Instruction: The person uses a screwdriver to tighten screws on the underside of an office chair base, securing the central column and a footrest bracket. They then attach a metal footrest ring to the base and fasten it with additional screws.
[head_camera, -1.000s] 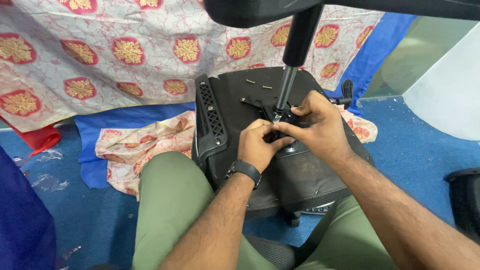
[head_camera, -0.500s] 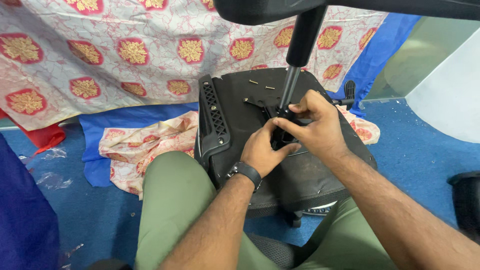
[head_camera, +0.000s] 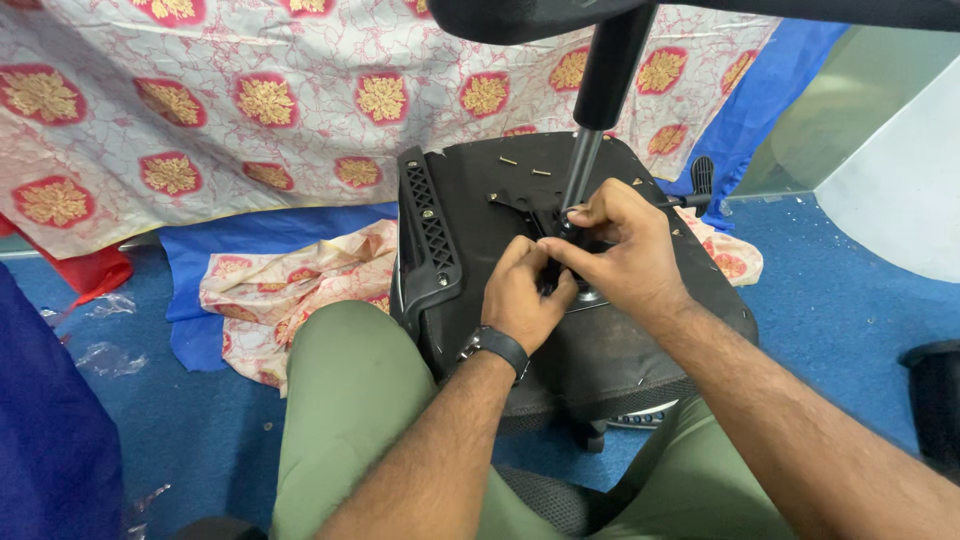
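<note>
An upturned black office chair seat (head_camera: 480, 200) rests against my knees, its underside facing me. A grey and black gas column (head_camera: 585, 165) rises from the mechanism plate to the chair base (head_camera: 520, 15) at the top edge. My left hand (head_camera: 520, 295), with a black watch on the wrist, pinches a small black piece of the mechanism at the column's foot. My right hand (head_camera: 625, 250) curls over the same spot, fingertips meeting the left hand's. The piece itself is mostly hidden by the fingers. Two loose screws (head_camera: 525, 166) lie on the seat underside.
A black perforated armrest bracket (head_camera: 425, 235) stands on the seat's left side and a lever (head_camera: 700, 185) sticks out on the right. Floral cloth (head_camera: 200, 110) and a blue sheet (head_camera: 250, 235) cover the blue carpet behind. A black bin (head_camera: 935, 400) stands at the right, with a white panel (head_camera: 900, 190) beyond it.
Both hands stay at the foot of the column, fingers shifting slightly on the black piece. The view has drifted a little.
</note>
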